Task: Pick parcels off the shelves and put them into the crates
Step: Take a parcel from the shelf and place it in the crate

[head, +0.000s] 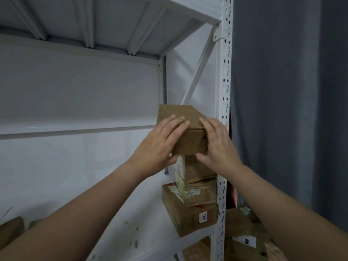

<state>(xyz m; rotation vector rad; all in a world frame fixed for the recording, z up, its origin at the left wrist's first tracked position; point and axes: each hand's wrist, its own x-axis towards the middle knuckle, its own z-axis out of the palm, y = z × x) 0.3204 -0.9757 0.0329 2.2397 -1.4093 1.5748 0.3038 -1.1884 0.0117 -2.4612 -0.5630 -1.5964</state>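
Scene dimly lit, cool grey cast throughout. Light soft and diffuse, source not seen. Dark strip of shadow laid along rear corner of shelf unit (75, 131). Dark curtain (282, 110) underexposed, folds barely separated. Lower-right boxes (244, 232) sunk in shade. Upright post (225, 91) slightly bowed by wide-angle lens. Both forearms (75, 223) stretched, softened toward lower edge. Print on label (203, 216) smeared, hardly legible.

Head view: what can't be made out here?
All head view.
- Top cardboard box: left hand and right hand cover its front corners; lifted or resting, unclear.
- Label on bottom box: print too small.
- Box at lower left: cut off by frame edge.
- Crates: out of frame.
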